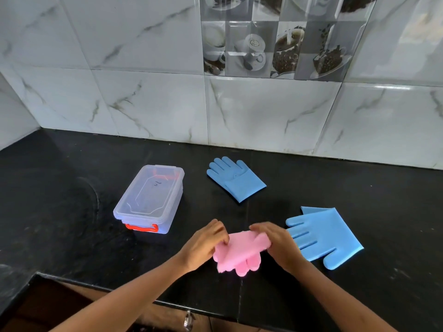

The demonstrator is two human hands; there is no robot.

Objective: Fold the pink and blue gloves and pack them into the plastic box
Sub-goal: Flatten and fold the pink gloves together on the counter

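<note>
At the far left of your view, the black countertop (60,188) runs back to a marble-tiled wall (143,97). On it sits the clear plastic box (149,198), lid on, with its red latch (142,228) facing you at the near end. The box stands well apart from every glove.

Moving right, your left hand (203,244) grips the left edge of the pink gloves (236,254), fingers curled over the top and thumb underneath, closed on the material. The pink bundle is held between both of your hands near the counter's front edge, its fingers pointing down toward you; whether it is one glove or two stacked together, you cannot tell from this angle, and part of it is blurred.

Behind it, toward the wall, one blue glove (236,179) lies flat on the counter, fingers pointing away to the upper left, its cuff nearest you.

Your right hand (275,243) clamps the right edge of the pink bundle, fingers wrapped over the top.

Just beside that hand, the second blue glove (328,238) lies flat with its fingers pointing left, toward your right wrist.
</note>
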